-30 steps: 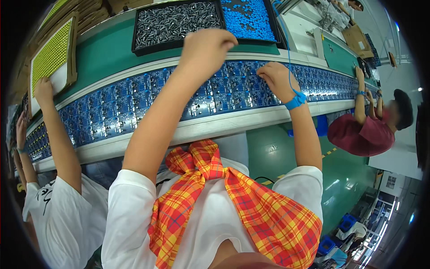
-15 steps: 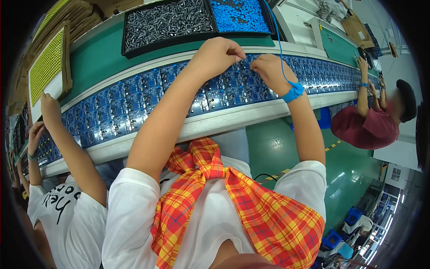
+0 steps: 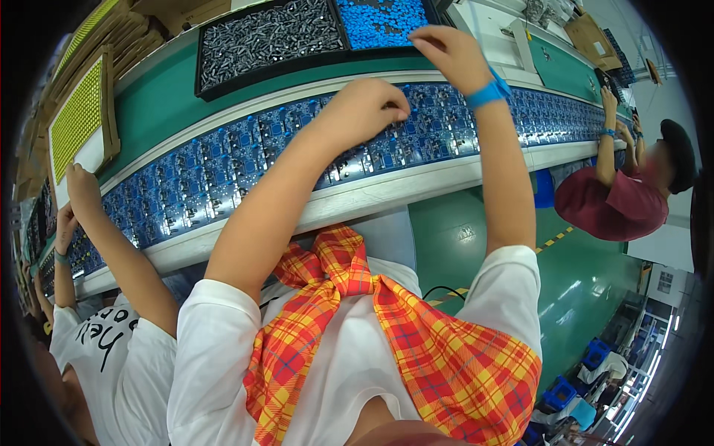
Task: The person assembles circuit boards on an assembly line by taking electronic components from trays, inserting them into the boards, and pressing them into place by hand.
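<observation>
Blue circuit boards (image 3: 223, 160), left hand (image 3: 368, 108) above them, grip narrow, contents hidden, right hand (image 3: 455, 59) beyond them near blue parts (image 3: 381, 24), grip unclear

Upper right: brown cardboard box (image 3: 593, 44). Right side: co-worker (image 3: 621, 195) in maroon shirt (image 3: 606, 210), dark cap (image 3: 678, 156). Lower right: green floor (image 3: 573, 297), blue crates (image 3: 596, 355).
</observation>
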A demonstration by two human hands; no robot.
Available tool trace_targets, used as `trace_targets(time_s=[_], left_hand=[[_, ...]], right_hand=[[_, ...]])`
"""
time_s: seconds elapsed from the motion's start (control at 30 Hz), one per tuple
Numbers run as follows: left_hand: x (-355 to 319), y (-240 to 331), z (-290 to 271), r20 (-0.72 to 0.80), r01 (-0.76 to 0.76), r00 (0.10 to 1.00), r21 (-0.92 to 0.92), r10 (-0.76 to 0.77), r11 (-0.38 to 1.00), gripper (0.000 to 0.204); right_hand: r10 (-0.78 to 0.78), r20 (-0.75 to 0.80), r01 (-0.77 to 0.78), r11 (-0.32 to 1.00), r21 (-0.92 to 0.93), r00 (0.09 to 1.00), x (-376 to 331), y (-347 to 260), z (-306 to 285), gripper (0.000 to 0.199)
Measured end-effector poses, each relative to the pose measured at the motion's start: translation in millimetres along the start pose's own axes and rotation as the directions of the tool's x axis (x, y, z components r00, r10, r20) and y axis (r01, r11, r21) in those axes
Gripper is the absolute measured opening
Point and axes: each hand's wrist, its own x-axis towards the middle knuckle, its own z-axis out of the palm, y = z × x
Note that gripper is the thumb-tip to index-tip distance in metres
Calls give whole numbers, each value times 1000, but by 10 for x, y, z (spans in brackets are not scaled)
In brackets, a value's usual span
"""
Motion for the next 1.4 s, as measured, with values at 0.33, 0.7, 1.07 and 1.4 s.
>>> trace_targets(time_s=[0.33,0.7,1.07,1.4], left_hand=[[-45,79,165,34,-240,968,431,250,870,8],[-47,92,195,60,-261,964,420,260,869,10],[-14,133,-72,-132,-19,987,489,95,872,17],[-363,-935,-1145,-665,630,702,413,-255,657,26]], right_hand=[[188,25,-185,978,-99,982,442,195,598,31],[187,-216,-148,972,184,958,400,559,544,27],[312,-220,-263,938,227,924,285,410,426,26],[362,35,-364,924,121,931,-702,-428,-173,18]])
